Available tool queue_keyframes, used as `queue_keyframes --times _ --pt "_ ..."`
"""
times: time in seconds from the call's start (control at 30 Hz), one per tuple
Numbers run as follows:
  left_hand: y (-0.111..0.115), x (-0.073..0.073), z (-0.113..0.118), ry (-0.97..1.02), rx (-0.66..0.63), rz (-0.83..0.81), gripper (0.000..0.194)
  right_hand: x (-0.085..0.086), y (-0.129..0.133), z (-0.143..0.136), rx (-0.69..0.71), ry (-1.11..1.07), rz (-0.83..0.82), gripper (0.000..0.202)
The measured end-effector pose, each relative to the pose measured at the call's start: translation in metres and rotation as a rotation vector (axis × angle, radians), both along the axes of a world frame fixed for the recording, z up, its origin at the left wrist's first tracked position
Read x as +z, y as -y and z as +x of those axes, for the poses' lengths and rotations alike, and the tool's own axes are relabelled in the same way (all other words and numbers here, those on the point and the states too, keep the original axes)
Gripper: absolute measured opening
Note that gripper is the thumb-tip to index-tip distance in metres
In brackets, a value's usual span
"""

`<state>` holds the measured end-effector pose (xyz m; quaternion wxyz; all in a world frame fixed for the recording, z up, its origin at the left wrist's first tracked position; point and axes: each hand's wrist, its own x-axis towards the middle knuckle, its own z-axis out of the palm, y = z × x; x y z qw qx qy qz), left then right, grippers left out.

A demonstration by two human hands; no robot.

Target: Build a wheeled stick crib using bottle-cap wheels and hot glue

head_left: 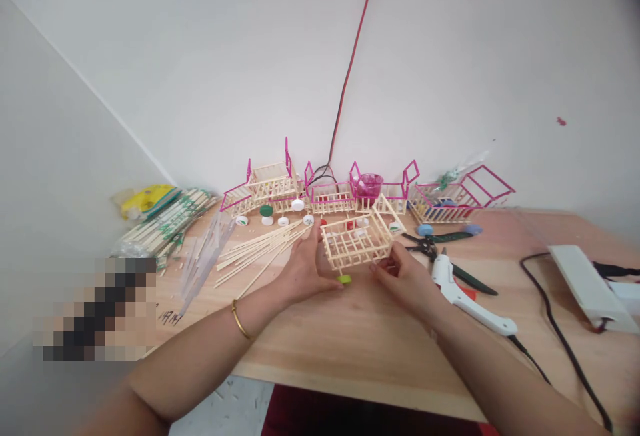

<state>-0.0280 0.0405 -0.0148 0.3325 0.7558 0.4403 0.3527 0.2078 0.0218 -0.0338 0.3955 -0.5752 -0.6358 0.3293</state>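
Note:
Between my two hands is a small cart built of plain wooden sticks (357, 243), with a slanted stick frame at its right end and a yellow-green cap (344, 279) under its near left corner. My left hand (305, 266) holds the cart's left side, thumb close to the green cap and fingers behind. My right hand (400, 273) pinches the near right corner. Behind it stand several stick carts with magenta edges (331, 197) and bottle-cap wheels. Loose sticks (263, 249) lie left of my left hand.
A white glue gun (465, 303) and dark-handled pliers (427, 247) lie right of my right hand. Bagged sticks (173, 229) and a yellow packet (150, 201) are at the left. A white power strip (583, 283) with black cables sits far right. A magenta cup (369, 186) stands near the wall.

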Motion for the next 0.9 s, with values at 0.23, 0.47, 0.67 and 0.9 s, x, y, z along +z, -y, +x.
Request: queue_keyframes --times 0.23,0.47,0.67,0.9 --pt "0.001 0.003 -0.002 -0.001 -0.084 -0.023 0.127 0.008 0.003 -0.002 0.032 0.024 -0.018 0.043" --pt "-0.002 0.001 -0.004 -0.016 -0.166 0.028 0.111 0.021 0.009 -0.003 0.103 0.101 0.083 0.044" --pt "-0.002 -0.001 -0.005 -0.034 -0.165 -0.007 0.117 0.022 0.009 -0.002 0.124 0.154 0.155 0.043" --pt "0.0 0.003 -0.007 -0.08 -0.173 -0.041 0.123 0.023 0.011 -0.001 0.098 0.257 0.069 0.039"
